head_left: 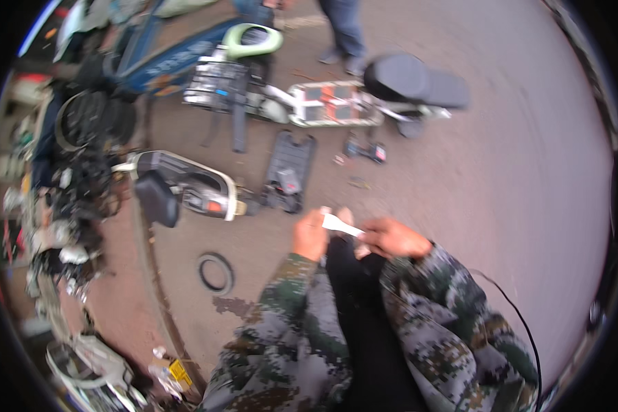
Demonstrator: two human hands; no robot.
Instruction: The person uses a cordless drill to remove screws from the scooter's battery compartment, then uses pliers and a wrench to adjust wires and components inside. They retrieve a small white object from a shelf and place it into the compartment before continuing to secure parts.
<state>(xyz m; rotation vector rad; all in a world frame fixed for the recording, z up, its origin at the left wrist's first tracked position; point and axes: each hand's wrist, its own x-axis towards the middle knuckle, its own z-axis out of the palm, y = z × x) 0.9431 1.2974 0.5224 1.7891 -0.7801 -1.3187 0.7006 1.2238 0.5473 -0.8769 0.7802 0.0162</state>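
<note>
My left hand [311, 235] is closed on one end of a small white flat strip [342, 226], held out in front of my body. My right hand [394, 238] has its fingers pinched on the other end of that strip. Both forearms, in camouflage sleeves, come up from the lower edge over my dark trouser leg. Beyond my hands, a dark rectangular board [290, 161] with small items on it lies on the pavement, and a dark power tool [367, 148] lies to its right.
A scooter frame [326, 93] with seat stands ahead; another person's legs [343, 38] are behind it. A detached scooter body [185, 185] and a tyre [215, 272] lie left. Piled parts [89, 117] line the left side. A black cable [515, 305] hangs at my right.
</note>
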